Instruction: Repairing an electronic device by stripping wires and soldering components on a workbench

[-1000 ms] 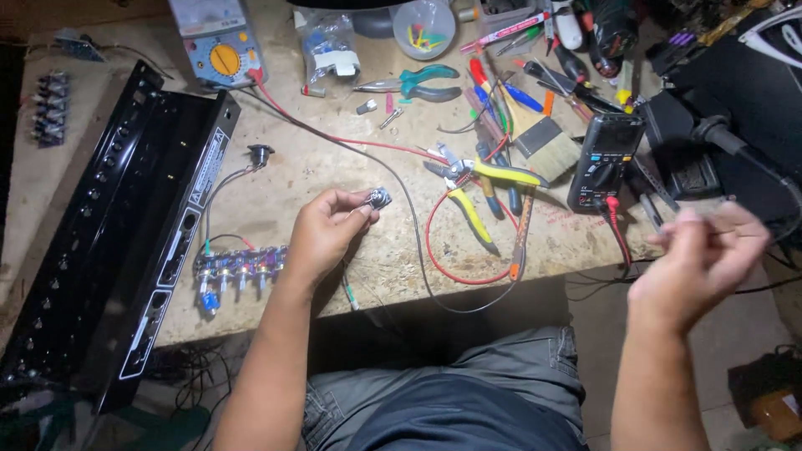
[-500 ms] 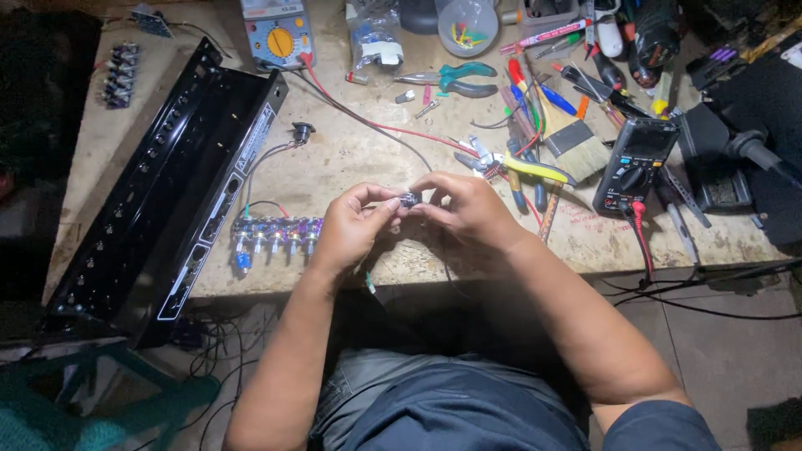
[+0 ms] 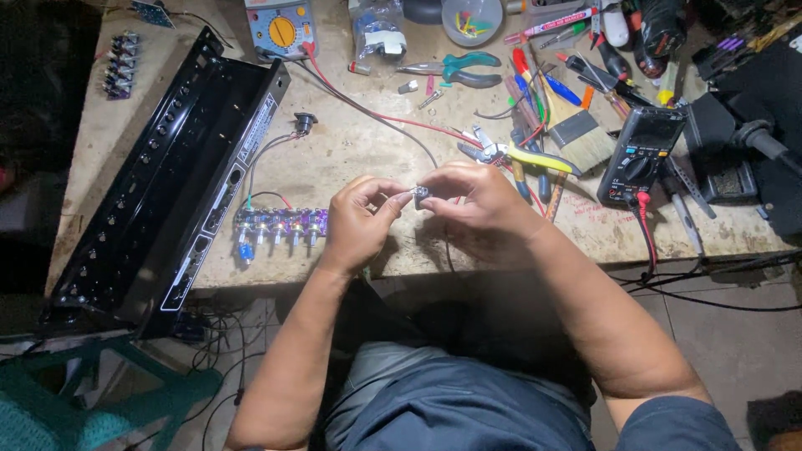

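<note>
**Desk:** Cluttered and scuffed, the workbench point(image 3: 368, 142) fills the head view. What are the hands doing?

**Photographer:** Both meet above its front edge. The left hand point(image 3: 359, 224) pinches a small metal connector point(image 3: 420, 195) between thumb and fingertips; the right hand point(image 3: 474, 203) closes on the same piece from the other side, fingers curled around it. A thin dark wire hangs from it past the bench edge.

**Desk:** And nearest to them?

**Photographer:** Just left of the left hand lies a purple circuit strip with a row of knobs point(image 3: 280, 225), wired to a long black metal chassis point(image 3: 167, 184) set at an angle. Just behind the right hand rest yellow-handled pliers point(image 3: 522, 156) and a paintbrush point(image 3: 576, 134); further right sits a black multimeter point(image 3: 642, 156). At the back stand an orange-dialled meter point(image 3: 281, 27) and green-handled pliers point(image 3: 459, 68), with a red wire point(image 3: 376, 113) crossing the bench.
</note>
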